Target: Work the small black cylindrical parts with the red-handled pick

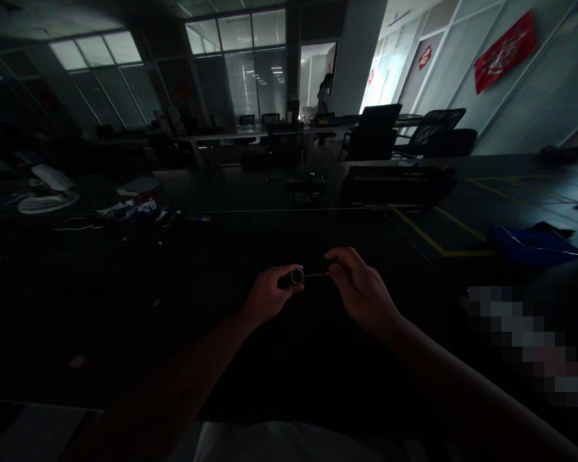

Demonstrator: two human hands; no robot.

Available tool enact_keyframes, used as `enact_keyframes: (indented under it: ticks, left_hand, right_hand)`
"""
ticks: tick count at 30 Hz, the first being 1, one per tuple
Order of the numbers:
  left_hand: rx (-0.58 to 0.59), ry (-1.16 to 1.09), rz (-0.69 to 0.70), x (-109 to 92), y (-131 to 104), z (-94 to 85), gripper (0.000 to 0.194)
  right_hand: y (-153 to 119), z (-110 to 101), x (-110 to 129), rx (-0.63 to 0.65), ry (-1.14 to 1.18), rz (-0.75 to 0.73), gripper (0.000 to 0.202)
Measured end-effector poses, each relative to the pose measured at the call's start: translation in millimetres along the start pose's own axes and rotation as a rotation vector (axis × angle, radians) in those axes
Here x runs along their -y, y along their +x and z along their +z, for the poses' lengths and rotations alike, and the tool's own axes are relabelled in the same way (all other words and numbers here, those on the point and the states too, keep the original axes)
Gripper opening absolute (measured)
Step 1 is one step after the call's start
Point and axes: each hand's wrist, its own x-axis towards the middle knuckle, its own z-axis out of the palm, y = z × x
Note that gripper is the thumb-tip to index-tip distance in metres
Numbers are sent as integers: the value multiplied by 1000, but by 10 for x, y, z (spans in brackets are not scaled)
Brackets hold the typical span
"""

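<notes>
Head view: left hand [264,298] had a narrow grip around a dark cylinder [297,276], round end showing, held above the dark counter [221,256]. A thin rod [314,275] ran from it toward the right hand [366,295], red tip by the thumb; too dark to tell whether that grip was closed on it. Rod and cylinder looked not fully apart, probably mid-handling; what was finished or left, can't tell. Red door sign [424,58] seemed to read "福"; banner [505,51] unreadable, no brand legible.
</notes>
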Motion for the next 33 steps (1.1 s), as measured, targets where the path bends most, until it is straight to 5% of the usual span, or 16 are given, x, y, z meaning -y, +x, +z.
enact_keyframes:
  ticks: [15, 24, 33]
  left_hand:
    - [-9, -64, -38, -32, 8, -13, 40]
    - [3, -38, 57, -56, 8, -38, 38]
    - [1, -38, 43, -89, 6, -25, 40]
  right_hand:
    - [-18, 63, -9, -83, 132, 73, 12]
    - [141, 107, -141, -225, 711, 475, 35]
    - [44, 103, -40, -313, 325, 248, 28]
